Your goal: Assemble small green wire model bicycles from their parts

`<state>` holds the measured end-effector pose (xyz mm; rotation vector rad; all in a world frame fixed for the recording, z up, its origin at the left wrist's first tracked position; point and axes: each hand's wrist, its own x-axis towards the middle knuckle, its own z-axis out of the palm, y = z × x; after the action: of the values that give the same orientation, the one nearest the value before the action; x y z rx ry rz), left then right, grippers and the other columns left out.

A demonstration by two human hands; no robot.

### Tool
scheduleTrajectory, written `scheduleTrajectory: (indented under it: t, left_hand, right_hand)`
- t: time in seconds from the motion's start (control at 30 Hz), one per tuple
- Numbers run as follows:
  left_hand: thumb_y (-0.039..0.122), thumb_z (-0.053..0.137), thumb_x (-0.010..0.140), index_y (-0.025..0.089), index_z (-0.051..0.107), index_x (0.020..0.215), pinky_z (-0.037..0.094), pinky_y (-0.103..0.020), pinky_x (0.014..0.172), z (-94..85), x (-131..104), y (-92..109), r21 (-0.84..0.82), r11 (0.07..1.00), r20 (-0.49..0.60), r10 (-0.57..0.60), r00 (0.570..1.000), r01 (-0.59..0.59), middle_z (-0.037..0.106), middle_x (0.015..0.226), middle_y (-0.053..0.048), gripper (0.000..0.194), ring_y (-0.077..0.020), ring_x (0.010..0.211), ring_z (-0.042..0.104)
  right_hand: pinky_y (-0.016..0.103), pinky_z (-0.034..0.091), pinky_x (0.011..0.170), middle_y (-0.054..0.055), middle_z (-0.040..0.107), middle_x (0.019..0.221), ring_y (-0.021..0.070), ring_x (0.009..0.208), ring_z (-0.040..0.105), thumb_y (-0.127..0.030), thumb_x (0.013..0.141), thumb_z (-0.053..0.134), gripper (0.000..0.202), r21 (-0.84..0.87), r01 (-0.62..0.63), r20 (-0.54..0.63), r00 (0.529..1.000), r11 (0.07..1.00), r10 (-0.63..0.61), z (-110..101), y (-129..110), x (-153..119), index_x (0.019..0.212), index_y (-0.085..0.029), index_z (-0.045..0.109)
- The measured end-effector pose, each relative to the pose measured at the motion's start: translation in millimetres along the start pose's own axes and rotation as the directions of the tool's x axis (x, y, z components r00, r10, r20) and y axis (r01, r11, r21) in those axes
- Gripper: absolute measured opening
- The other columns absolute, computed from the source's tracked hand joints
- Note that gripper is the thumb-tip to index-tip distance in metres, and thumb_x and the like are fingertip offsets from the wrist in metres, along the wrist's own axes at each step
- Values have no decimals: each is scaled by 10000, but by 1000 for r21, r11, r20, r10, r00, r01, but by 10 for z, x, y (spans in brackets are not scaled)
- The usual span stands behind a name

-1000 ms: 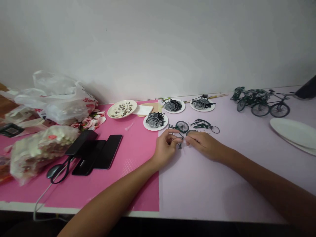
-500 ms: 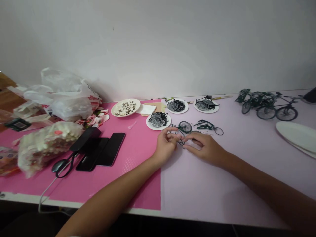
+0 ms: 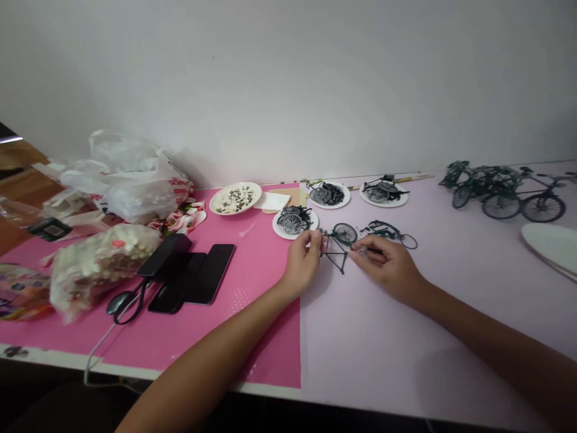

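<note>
My left hand [image 3: 304,263] pinches one end of a dark green miniature bicycle frame [image 3: 336,260] just above the lilac sheet. To its right, my right hand [image 3: 388,263] is closed, thumb and fingers together, around a small spoked wheel [image 3: 363,251], mostly hidden by the fingers. The fingertips are beside the frame's right side. Beyond the hands lies another spoked wheel [image 3: 345,233], with dark green bicycle parts [image 3: 381,228] and a thin ring [image 3: 409,241] to its right.
White plates of dark bicycle parts [image 3: 296,221] stand behind the hands. Several assembled miniature bicycles [image 3: 543,201] stand at the right, near white oval plates [image 3: 552,246]. On the pink sheet are phones [image 3: 210,273], a bowl of small pieces [image 3: 235,198] and plastic bags [image 3: 135,180].
My right hand has drawn away to the right from the frame, leaving a gap between the hands. The left hand keeps hold of the frame. The view has shifted slightly left.
</note>
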<state>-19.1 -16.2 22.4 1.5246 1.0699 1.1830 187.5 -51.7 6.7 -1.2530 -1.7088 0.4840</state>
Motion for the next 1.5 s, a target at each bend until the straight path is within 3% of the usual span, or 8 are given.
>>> scheduleTrajectory:
  t: [0.13,0.3,0.5,0.63,0.77,1.1,1.37,1.5]
  left_hand:
    - [600,518,995,205,545,738,340,-283,605,-103,14,85,507,860,45,40,998,-57,594,652,-15,472,-166,608,506]
    - [684,608,911,213,593,748,335,-301,590,-98,-7,106,634,773,98,-91,991,8,654,685,-57,499,-215,611,555]
    - [443,582,980,194,674,851,367,-289,601,-81,16,-8,522,851,217,-68,974,-57,677,718,-37,295,-194,635,572]
    - [455,539,1006,190,616,856,417,-284,614,-84,48,-45,394,919,179,-66,982,-10,694,759,-40,315,-182,660,604]
    - [530,494,1036,201,508,897,440,-257,533,-62,75,-80,115,984,247,-163,955,138,719,748,-24,357,-124,486,577]
    - [544,530,1043,182,437,982,465,-191,489,-54,156,-140,-159,935,325,-252,911,316,788,993,-152,379,-157,590,754]
    - [609,702,918,193,459,1004,546,-261,626,67,-41,-17,-338,852,473,-213,855,399,743,1232,-204,489,-243,814,810]
    - [595,732,900,207,425,1016,544,-266,649,104,-99,37,-336,849,464,-228,856,408,734,1258,-208,508,-232,783,807]
  right_hand:
    - [269,359,519,-85,292,573,116,502,333,-447,895,741,223,-12,-15,-129,992,1000,13,-6,59,19,929,-230,699]
    - [275,374,507,-74,339,553,123,503,360,-472,905,730,248,-54,-18,-133,991,998,11,-13,105,34,949,-230,697]
    - [279,395,492,-63,376,549,128,488,386,-478,908,722,252,-49,-10,-118,993,999,4,-13,109,38,942,-229,698]
    - [278,375,485,-66,366,549,126,485,376,-463,909,722,238,-41,-17,-90,996,999,14,-22,114,42,942,-228,696]
    - [271,357,489,-61,408,563,120,494,373,-432,917,706,214,-26,-21,-60,998,999,20,-29,131,41,954,-222,688]
    - [255,297,486,-75,348,596,105,505,310,-386,913,672,181,63,-4,57,998,998,0,-68,68,63,907,-216,610]
    - [257,311,485,-44,394,706,123,553,376,-484,990,594,256,210,-113,128,988,971,87,-89,178,56,976,-230,565]
    - [269,310,508,-42,416,716,128,569,363,-468,1003,585,234,181,-103,135,988,978,79,-87,186,59,972,-238,552]
